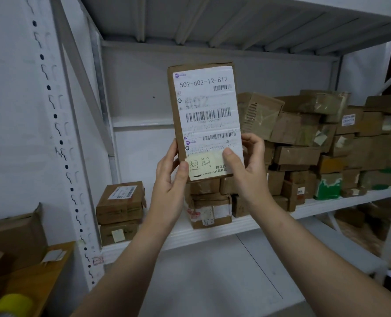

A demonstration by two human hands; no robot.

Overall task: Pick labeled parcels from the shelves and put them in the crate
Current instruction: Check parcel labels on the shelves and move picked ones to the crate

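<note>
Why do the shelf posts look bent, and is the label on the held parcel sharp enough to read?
Head view: the wide-angle lens bows the shelf post; on the parcel the large number 502-602-12-812 reads sharply, the small print is smeared; the stacked boxes at right look soft; lighting is even, without hard shadows.

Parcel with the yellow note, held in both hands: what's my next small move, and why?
Probably lower the parcel and turn toward the crate, which is not in view: left hand and right hand grip its lower end, it is held clear of the shelf, and its shipping label faces you.
</note>
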